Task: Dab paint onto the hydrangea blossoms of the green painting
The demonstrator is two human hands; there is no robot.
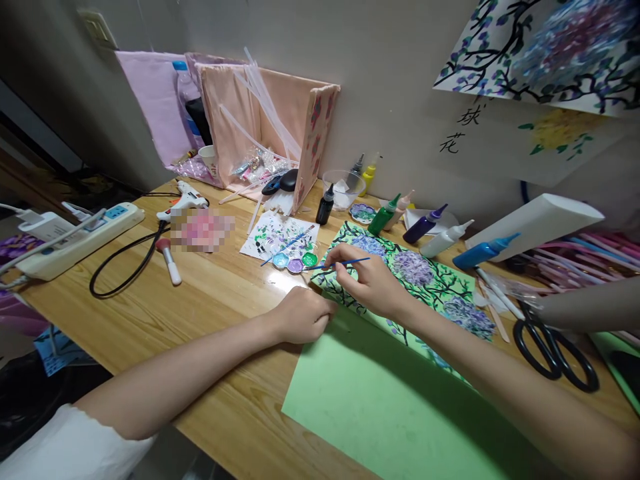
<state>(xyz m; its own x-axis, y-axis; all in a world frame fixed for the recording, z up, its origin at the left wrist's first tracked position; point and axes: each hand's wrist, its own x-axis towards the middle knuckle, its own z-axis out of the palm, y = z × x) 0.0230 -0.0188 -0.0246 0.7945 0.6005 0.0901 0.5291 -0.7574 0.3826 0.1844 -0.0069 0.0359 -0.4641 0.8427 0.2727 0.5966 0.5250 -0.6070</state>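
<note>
At mid-frame, your painting (425,273) looks nearly done, blooms and branches filling it.
Your right hand (373,283) pinches a brush (320,267) over its upper-left corner; your left hand (303,315) rests fisted on the desk (210,313).

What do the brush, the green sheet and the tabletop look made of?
Brush: thin blue handle, probably plastic; too small to be sure. Green sheet: paper or thin card, matte, with a flat surface and crisp cut edges. Tabletop: wood or wood-look laminate, glossy; grain lines and a bright glare patch show.
</note>
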